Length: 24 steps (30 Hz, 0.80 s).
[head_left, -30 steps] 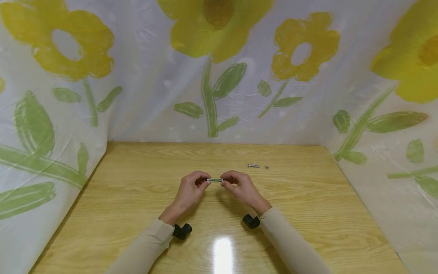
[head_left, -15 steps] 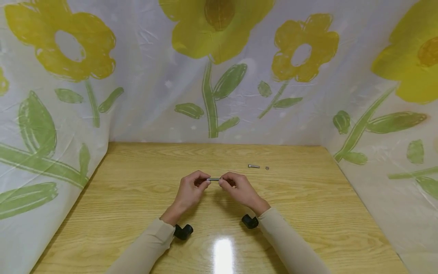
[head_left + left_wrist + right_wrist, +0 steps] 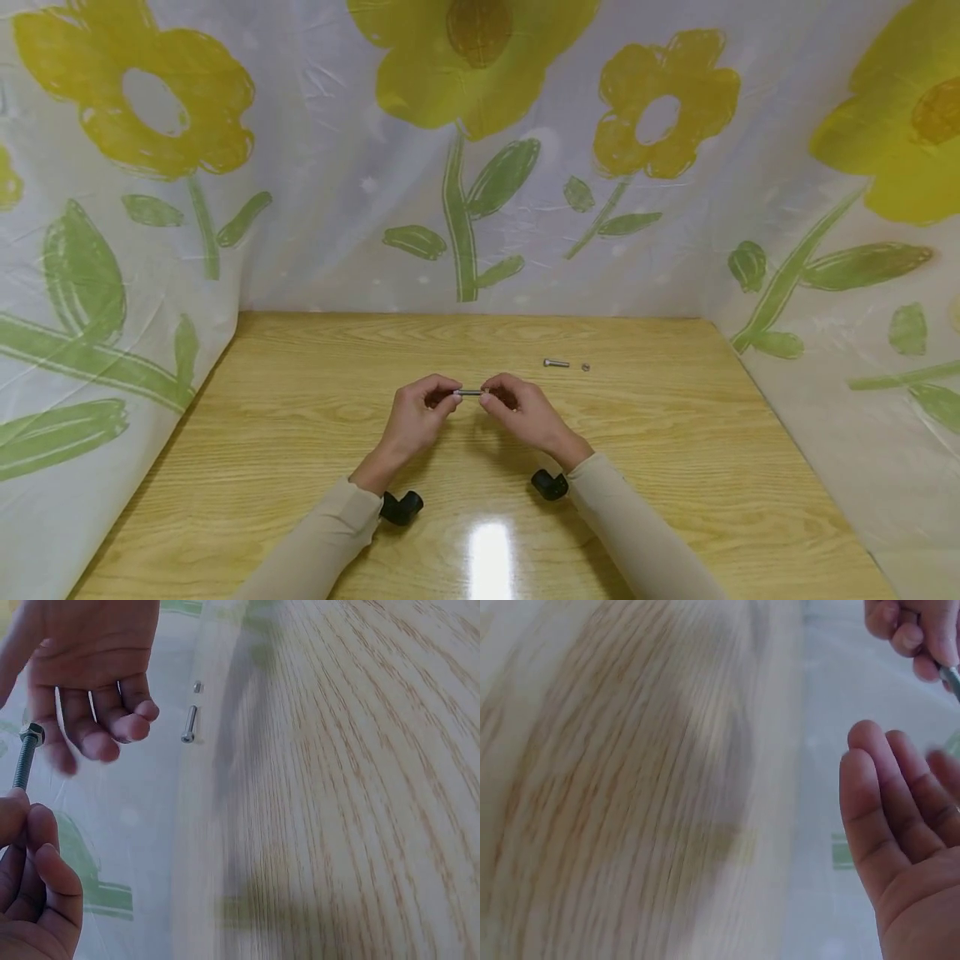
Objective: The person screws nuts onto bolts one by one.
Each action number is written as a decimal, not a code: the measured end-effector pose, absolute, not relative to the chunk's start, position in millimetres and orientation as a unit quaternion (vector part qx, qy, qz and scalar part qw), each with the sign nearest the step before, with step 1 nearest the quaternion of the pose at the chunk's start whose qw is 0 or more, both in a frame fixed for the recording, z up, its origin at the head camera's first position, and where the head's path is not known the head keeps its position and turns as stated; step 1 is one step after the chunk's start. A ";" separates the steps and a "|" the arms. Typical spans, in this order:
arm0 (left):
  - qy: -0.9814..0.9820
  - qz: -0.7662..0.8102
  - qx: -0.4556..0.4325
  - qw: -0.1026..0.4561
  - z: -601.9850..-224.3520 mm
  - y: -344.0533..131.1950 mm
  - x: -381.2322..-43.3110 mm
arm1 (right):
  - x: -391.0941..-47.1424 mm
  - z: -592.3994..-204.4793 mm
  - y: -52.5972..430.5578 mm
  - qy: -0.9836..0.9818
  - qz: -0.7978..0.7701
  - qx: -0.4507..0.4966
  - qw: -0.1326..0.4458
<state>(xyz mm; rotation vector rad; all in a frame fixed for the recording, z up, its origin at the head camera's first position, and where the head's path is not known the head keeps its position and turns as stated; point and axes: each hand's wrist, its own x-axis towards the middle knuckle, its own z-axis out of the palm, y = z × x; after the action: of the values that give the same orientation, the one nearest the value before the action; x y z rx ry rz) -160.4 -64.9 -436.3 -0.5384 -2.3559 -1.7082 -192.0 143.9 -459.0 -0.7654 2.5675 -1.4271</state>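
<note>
Above the table, my left hand (image 3: 420, 412) pinches a metal bolt (image 3: 24, 765) between thumb and fingers. A hex nut (image 3: 31, 733) sits on the bolt's far, threaded end. My right hand (image 3: 532, 412) is at that end, its thumb and index finger parted around the nut. In the left wrist view its fingers (image 3: 101, 742) hang loosely bent, the index finger blurred beside the nut, and the thumb stands apart from it. The right wrist view shows the right palm and loosely extended fingers (image 3: 862, 795). The bolt's other end is hidden in my left fingers.
A second bolt (image 3: 557, 363) with a cylindrical head lies on the wooden table (image 3: 300, 350), behind and right of my hands. A loose nut (image 3: 586, 367) lies just right of it. A flower-printed cloth (image 3: 322, 208) encloses the table's back and sides.
My right fingers have shifted slightly left along the bolt, then parted, so the nut shows between them. The left hand keeps its grip. The loose bolt and nut lie unmoved.
</note>
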 end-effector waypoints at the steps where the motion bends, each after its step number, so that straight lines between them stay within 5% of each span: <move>1: -0.792 -0.575 -0.182 0.091 -436.1 -64.7 -160.3 | -192.2 -459.3 144.2 0.842 -0.477 -0.247 0.057; 18: -0.774 -0.601 -0.175 0.092 -471.3 -64.9 -178.9 | -171.5 -421.4 135.9 0.835 -0.482 -0.261 0.061; 24: -0.777 -0.601 -0.162 0.089 -462.1 -65.1 -172.9 | -179.8 -439.9 137.6 0.839 -0.481 -0.247 0.064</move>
<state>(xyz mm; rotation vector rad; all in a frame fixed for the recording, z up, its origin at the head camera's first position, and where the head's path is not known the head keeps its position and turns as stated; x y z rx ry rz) -172.9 -65.1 -462.1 -0.4820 -2.3134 -1.7893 -179.8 137.6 -439.9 -0.7462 2.5324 -1.4515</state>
